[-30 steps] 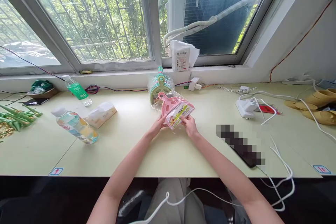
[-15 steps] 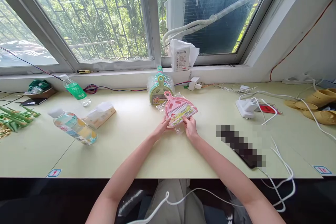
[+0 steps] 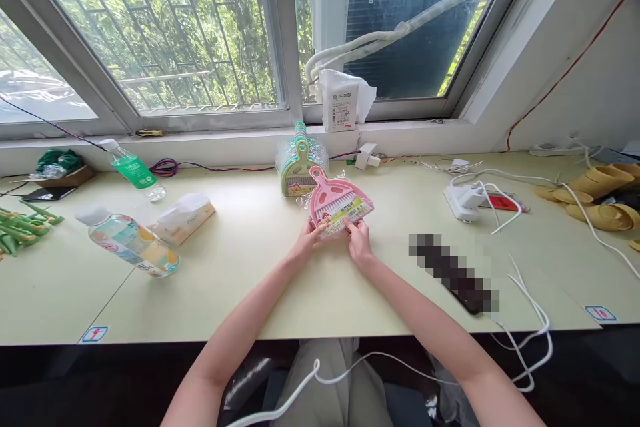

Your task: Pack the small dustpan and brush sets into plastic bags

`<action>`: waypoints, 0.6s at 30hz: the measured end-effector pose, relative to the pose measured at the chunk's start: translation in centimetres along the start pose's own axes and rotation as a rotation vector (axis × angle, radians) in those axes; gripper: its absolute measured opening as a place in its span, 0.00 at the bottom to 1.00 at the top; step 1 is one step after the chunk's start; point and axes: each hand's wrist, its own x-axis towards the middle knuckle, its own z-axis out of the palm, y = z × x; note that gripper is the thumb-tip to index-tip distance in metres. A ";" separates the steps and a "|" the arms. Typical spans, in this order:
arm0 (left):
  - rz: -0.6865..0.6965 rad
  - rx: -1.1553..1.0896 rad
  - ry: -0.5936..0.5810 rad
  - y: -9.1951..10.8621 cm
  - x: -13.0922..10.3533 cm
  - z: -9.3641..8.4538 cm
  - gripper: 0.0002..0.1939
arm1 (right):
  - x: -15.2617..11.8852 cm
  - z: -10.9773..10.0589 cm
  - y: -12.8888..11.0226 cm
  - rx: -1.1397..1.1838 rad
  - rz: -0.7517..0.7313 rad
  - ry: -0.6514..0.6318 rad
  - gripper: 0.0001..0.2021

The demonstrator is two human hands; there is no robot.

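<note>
Between my hands is a pink dustpan and brush set in a clear wrapper, with a printed label across the white bristles. My left hand is closed on its lower left edge. At the lower right edge, my right hand pinches the label side, thumb on top. The set is tilted, its pink handle pointing up and away from me. Just behind it stands a stack of wrapped dustpan sets, a green one in front, against the window wall.
To the left are a large bottle, a green-labelled bottle and a tissue pack. To the right lie a phone, a white power strip and loose white cables. A paper package stands on the sill.
The pink set has turned slightly and its label lies flatter against it. Both hands keep their hold near its lower edge. The whole view has shifted a little.
</note>
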 end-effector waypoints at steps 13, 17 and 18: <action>0.048 0.060 0.024 0.2 -0.4 -0.1 0.36 | 0.4 0.4 0.6 0.037 0.074 -0.013 0.12; 0.033 0.103 0.012 0.6 -0.7 -0.1 0.34 | 0.6 0.4 0.5 0.056 0.124 -0.039 0.07; 0.028 0.112 0.022 0.7 -0.6 -0.3 0.33 | 0.7 0.3 0.4 0.065 0.144 -0.059 0.06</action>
